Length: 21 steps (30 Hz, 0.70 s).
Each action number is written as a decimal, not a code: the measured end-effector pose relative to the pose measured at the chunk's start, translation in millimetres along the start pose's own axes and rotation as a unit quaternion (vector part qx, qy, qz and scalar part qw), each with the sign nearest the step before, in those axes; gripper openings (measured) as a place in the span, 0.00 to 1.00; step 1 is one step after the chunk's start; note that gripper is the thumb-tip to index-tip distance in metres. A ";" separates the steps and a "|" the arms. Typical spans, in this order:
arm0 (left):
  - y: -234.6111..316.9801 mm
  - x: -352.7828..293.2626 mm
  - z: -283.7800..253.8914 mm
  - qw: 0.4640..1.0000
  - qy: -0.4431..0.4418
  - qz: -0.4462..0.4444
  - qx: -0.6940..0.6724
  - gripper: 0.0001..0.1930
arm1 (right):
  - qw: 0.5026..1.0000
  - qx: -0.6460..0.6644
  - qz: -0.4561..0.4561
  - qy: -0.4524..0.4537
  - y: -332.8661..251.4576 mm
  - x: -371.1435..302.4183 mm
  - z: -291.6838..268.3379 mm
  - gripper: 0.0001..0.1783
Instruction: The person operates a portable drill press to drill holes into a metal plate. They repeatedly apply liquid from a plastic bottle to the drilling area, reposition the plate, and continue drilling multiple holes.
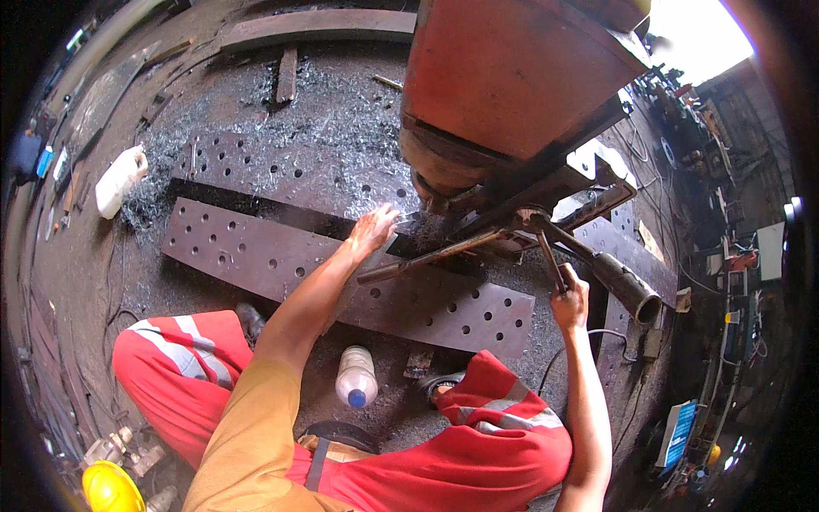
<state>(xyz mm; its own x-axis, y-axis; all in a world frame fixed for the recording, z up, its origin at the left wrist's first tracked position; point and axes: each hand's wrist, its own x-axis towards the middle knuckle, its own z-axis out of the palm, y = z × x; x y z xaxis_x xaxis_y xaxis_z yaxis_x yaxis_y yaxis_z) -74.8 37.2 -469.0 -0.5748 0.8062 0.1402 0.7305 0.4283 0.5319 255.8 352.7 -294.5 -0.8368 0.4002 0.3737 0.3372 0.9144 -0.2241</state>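
In front of me stands a big red drilling machine [512, 85], its spindle end low over a dark drilled steel plate [247, 239]. My right hand [572, 299] is closed around one bar of the machine's feed handle [550, 260]. Another bar and a wide pipe [627, 286] branch from the same hub. My left hand [374, 229] reaches in beside the spindle, fingers bent together. Something small and silvery shows at its fingertips; its kind is unclear. Farther back lies a second drilled plate [230, 158], strewn with metal shavings.
Between my legs is a clear bottle with a blue cap [356, 384]. A white jerrycan [121, 181] lies at left among shavings. At lower left is a yellow hard hat [111, 486]. Cables trail over the floor at right, near a blue-and-white board [676, 435].
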 end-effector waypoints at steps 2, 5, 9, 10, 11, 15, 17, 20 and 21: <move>-1.2 0.5 1.1 1.000 0.014 0.011 0.022 0.14 | 1.000 0.001 -0.009 0.008 0.3 0.7 3.4 0.08; -9.9 7.8 5.6 0.999 0.002 0.007 0.052 0.11 | 1.000 0.014 -0.018 0.002 -8.1 6.0 1.5 0.07; -18.3 27.5 11.0 0.997 0.001 0.023 0.077 0.07 | 1.000 0.017 -0.005 -0.009 -10.3 8.6 -0.4 0.07; -16.4 31.3 12.3 0.996 0.002 0.028 0.084 0.07 | 1.000 0.018 0.002 -0.011 -10.3 7.1 -1.4 0.07; -13.9 34.3 13.8 0.997 -0.005 0.033 0.073 0.06 | 1.000 0.024 0.008 -0.013 -9.6 5.3 -4.2 0.06; -12.0 46.8 18.6 0.994 -0.045 0.052 0.080 0.05 | 0.999 0.044 0.009 -0.010 -6.8 4.5 -6.6 0.05; -21.1 46.0 20.0 0.995 -0.042 0.035 0.085 0.06 | 0.998 0.059 0.019 -0.014 -15.8 10.1 -2.4 0.04; -20.9 27.2 18.3 0.997 -0.007 0.019 0.071 0.07 | 1.000 0.021 -0.011 -0.001 -10.6 9.1 5.0 0.03; -18.1 20.9 12.9 0.998 -0.035 0.000 0.060 0.09 | 1.000 0.006 -0.015 -0.001 -6.6 7.6 5.3 0.03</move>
<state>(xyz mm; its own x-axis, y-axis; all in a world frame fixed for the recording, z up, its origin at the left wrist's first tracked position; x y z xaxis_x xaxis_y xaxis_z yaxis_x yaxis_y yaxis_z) -95.3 51.6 -486.5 -0.5500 0.8313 0.0800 0.7723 0.4699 0.4275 245.0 349.4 -294.9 -0.8479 0.3717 0.3779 0.3063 0.9254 -0.2231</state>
